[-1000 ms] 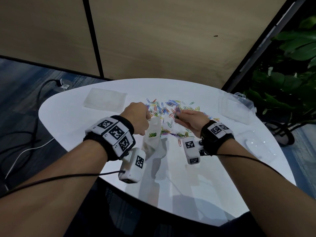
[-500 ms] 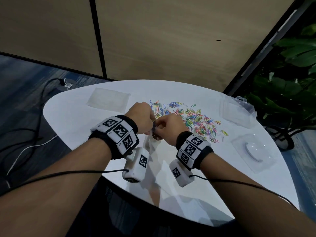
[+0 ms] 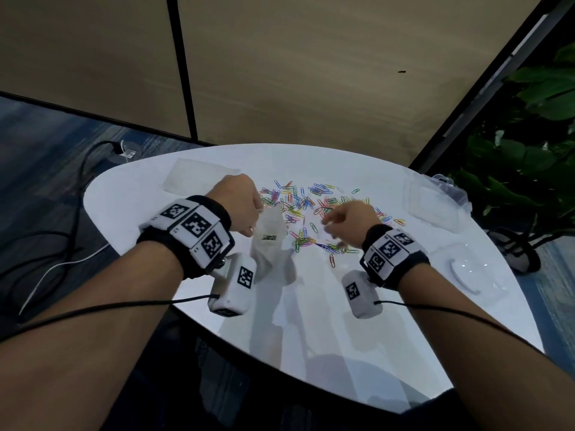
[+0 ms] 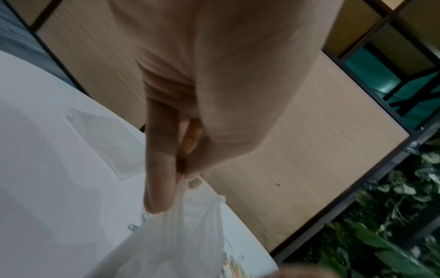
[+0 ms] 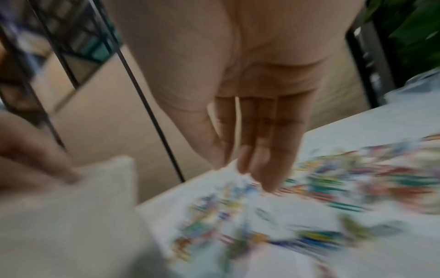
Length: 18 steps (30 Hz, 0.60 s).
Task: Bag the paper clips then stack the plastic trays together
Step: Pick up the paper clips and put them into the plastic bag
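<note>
Table [image 3: 311, 353], white and rounded, carries everything. At its 2 o'clock edge sit clear plastic trays [image 3: 432, 203], with another clear tray [image 3: 476, 275] at 3 o'clock and a flat clear bag [image 3: 199, 178] lying at 10 o'clock. Coloured paper clips [image 3: 311, 203] spread across the centre toward 1 o'clock.

Left of the clips, the left hand [image 3: 236, 203] holds a thin white plastic bag [image 3: 269, 241] up off the table; the left wrist view shows the bag's [image 4: 181, 240] rim pinched between the thumb and the curled fingers [image 4: 159, 169], the bag hanging below them toward 6 o'clock. A small cluster of clips shows through the bag's wall.

The right hand [image 3: 351, 222] hovers over the near side of the clip pile, at 3 o'clock from the bag and apart from it. In the blurred right wrist view its fingers [image 5: 262, 146] point down, straight and close together, nothing gripped; the clips [image 5: 333, 188] lie just beneath the fingertips, and contact cannot be told.
</note>
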### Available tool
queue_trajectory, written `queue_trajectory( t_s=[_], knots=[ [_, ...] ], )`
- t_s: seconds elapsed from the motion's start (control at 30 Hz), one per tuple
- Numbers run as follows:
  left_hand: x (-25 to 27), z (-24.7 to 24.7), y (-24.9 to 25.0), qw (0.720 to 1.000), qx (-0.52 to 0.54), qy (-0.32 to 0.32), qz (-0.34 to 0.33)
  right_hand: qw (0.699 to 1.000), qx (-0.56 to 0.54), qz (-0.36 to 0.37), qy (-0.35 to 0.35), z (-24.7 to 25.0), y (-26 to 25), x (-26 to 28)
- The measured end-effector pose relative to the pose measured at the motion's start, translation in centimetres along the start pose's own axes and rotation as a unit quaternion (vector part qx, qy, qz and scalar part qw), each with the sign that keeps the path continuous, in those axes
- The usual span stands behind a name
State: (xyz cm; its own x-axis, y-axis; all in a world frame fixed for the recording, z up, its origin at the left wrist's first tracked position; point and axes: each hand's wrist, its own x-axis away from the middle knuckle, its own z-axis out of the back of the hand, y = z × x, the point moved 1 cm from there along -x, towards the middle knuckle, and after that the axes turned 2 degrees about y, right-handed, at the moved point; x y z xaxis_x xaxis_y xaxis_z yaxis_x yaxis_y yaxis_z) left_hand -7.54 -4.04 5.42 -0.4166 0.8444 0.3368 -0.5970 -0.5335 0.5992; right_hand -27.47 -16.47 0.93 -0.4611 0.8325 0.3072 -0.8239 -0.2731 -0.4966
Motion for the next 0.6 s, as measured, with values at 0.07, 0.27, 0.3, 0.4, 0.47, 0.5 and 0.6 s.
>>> queue_trajectory(
  t_s=[0.07, 0.27, 0.3, 0.4, 0.47, 0.5, 0.6],
  knots=[
    [0.2, 1.1, -1.0, 1.0, 0.019, 0.01, 0.016, 0.976, 0.187, -0.093, -0.056, -1.6, 3.3, -0.9],
    [0.7, 3.4, -4.4, 0.998, 0.017, 0.045, 0.049, 0.975, 0.145, -0.151, -0.078, -8.3, 4.2, -2.0],
    [0.8, 3.5, -4.8, 0.998, 0.014, 0.045, 0.052, 0.98, 0.13, -0.139, -0.059, -9.2, 3.2, -2.4],
    [0.9, 3.5, -5.2, 0.998, 0.009, 0.045, 0.052, 0.986, 0.13, -0.096, -0.047, -11.5, 0.8, -3.6],
    [0.7, 3.2, -5.0, 0.998, 0.012, 0.047, 0.047, 0.981, 0.175, -0.061, -0.054, -12.4, -0.4, -4.2],
    [0.6, 3.0, -4.9, 0.998, 0.013, 0.047, 0.045, 0.975, 0.211, -0.038, -0.058, -12.6, -1.0, -4.3],
    [0.3, 2.5, -4.4, 0.998, 0.014, 0.041, 0.04, 0.953, 0.297, 0.035, -0.047, -12.6, -2.3, -4.2]
  ],
)
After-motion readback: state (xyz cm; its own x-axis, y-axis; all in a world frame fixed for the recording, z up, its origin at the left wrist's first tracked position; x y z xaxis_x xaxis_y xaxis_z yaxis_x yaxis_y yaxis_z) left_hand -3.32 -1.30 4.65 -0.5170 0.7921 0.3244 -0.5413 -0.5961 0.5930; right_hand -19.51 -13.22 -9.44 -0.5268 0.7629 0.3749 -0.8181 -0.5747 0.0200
